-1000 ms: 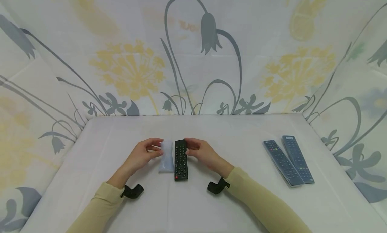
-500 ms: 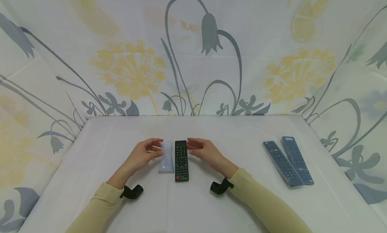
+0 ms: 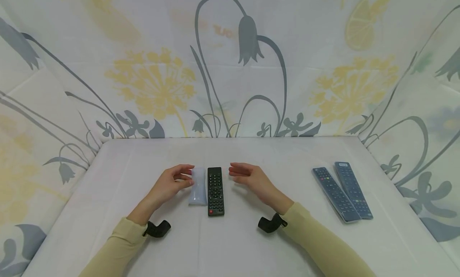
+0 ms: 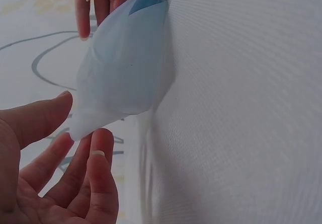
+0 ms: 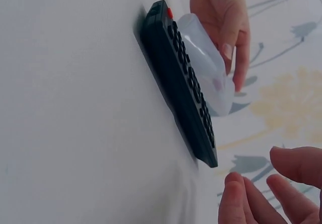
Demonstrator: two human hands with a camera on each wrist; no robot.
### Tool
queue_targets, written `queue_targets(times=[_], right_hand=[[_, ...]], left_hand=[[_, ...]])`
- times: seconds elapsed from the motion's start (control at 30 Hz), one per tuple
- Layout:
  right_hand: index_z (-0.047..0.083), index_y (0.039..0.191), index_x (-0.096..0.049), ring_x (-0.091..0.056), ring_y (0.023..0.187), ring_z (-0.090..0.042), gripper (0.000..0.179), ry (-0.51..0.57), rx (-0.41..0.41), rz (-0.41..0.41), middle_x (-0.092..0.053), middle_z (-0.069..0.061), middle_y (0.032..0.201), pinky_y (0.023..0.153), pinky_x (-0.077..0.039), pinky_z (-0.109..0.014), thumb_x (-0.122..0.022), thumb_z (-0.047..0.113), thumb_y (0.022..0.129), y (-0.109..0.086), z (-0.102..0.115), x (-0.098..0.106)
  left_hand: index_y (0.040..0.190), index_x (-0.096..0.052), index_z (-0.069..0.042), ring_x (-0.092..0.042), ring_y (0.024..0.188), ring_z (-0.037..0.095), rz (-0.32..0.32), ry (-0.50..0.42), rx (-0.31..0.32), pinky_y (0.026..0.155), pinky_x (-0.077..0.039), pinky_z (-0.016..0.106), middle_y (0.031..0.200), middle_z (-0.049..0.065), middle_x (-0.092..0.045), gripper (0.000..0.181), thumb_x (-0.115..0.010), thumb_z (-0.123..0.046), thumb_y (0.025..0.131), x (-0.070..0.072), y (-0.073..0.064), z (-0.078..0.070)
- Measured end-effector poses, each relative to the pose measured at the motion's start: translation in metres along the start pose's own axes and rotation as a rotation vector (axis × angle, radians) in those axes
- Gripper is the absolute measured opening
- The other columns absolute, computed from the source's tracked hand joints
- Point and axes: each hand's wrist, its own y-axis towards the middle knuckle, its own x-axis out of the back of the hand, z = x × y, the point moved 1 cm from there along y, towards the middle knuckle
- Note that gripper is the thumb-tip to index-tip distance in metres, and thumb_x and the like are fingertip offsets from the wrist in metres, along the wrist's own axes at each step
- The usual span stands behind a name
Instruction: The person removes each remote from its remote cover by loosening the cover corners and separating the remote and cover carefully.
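A black remote control [image 3: 215, 191] with a red button lies on the white table, its long side pointing away from me. Close along its left side is a translucent pale-blue sleeve [image 3: 198, 186], which looks soft. My left hand [image 3: 169, 186] is at the sleeve's far left edge. In the left wrist view its fingertips [image 4: 102, 141] are at the sleeve's end, while the thumb is apart from it; whether they touch it I cannot tell. To the right of the remote, my right hand [image 3: 256, 180] hovers with loosely bent fingers and nothing between them.
Two bluish-looking remote controls [image 3: 336, 194] lie at the table's right, one partly overlapping the other. A flower-patterned cloth [image 3: 230, 89] hangs behind and at both sides of the white table [image 3: 230, 245].
My right hand has drawn away from the remote's right edge, moving to the right. The left hand, the sleeve and the remote have stayed nearly in place.
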Motion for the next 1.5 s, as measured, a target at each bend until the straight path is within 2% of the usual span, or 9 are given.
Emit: queue_targets(times=[0.33,0.8,1.13,1.23,1.33,1.4,1.5], right_hand=[[-0.004,0.142,-0.049,-0.058,0.125,-0.03,0.049,0.006,0.004,-0.059,-0.056,-0.022,0.138,0.1,-0.047,-0.033,-0.061,-0.001,0.095,-0.014,0.002,0.025],[-0.006,0.143,-0.047,-0.057,0.124,-0.034,0.05,-0.03,0.014,-0.151,-0.054,-0.027,0.137,0.094,-0.048,-0.022,-0.062,0.001,0.096,-0.041,-0.009,0.077],[-0.003,0.145,-0.046,-0.06,0.122,-0.026,0.05,-0.163,0.011,-0.24,-0.052,-0.026,0.14,0.092,-0.048,-0.019,-0.062,0.007,0.099,-0.066,-0.01,0.124],[-0.005,0.144,-0.046,-0.062,0.116,-0.014,0.05,-0.207,0.029,-0.276,-0.053,-0.028,0.139,0.09,-0.048,-0.016,-0.062,0.008,0.099,-0.074,-0.007,0.138],[-0.003,0.145,-0.046,-0.061,0.111,-0.003,0.05,-0.275,-0.002,-0.31,-0.053,-0.025,0.139,0.088,-0.048,-0.015,-0.062,0.012,0.1,-0.081,-0.005,0.151],[-0.001,0.145,-0.047,-0.059,0.115,-0.007,0.05,-0.343,-0.042,-0.332,-0.054,-0.024,0.14,0.086,-0.047,-0.014,-0.061,0.015,0.1,-0.085,-0.004,0.159],[-0.001,0.145,-0.048,-0.055,0.122,-0.023,0.05,-0.423,-0.091,-0.351,-0.054,-0.023,0.14,0.083,-0.046,-0.013,-0.061,0.018,0.101,-0.092,-0.003,0.171]], left_hand=[[0.136,-0.057,-0.003,-0.063,0.107,0.029,-0.008,-0.005,-0.004,0.083,-0.054,0.035,0.125,0.017,-0.061,0.048,-0.072,-0.008,0.091,-0.001,0.0,0.001],[0.133,-0.057,-0.003,-0.064,0.104,0.029,-0.015,-0.014,-0.015,0.081,-0.055,0.033,0.123,0.017,-0.06,0.046,-0.071,-0.003,0.09,-0.004,0.003,0.007],[0.133,-0.056,-0.003,-0.064,0.105,0.029,-0.01,-0.023,-0.029,0.082,-0.055,0.035,0.122,0.017,-0.06,0.046,-0.072,-0.003,0.089,-0.004,0.002,0.009],[0.134,-0.056,-0.003,-0.064,0.105,0.029,-0.01,-0.016,-0.026,0.083,-0.055,0.036,0.122,0.017,-0.06,0.047,-0.072,-0.004,0.09,-0.003,0.002,0.008],[0.133,-0.056,-0.003,-0.064,0.105,0.029,-0.011,-0.009,-0.025,0.083,-0.055,0.037,0.122,0.017,-0.06,0.046,-0.072,-0.005,0.09,-0.003,0.002,0.007],[0.133,-0.057,-0.003,-0.064,0.105,0.029,-0.013,-0.008,-0.026,0.083,-0.055,0.037,0.121,0.017,-0.06,0.046,-0.072,-0.005,0.09,-0.004,0.002,0.007],[0.132,-0.057,-0.004,-0.064,0.105,0.029,-0.013,-0.014,-0.018,0.082,-0.055,0.036,0.121,0.016,-0.06,0.046,-0.072,-0.005,0.089,-0.004,0.002,0.008]])
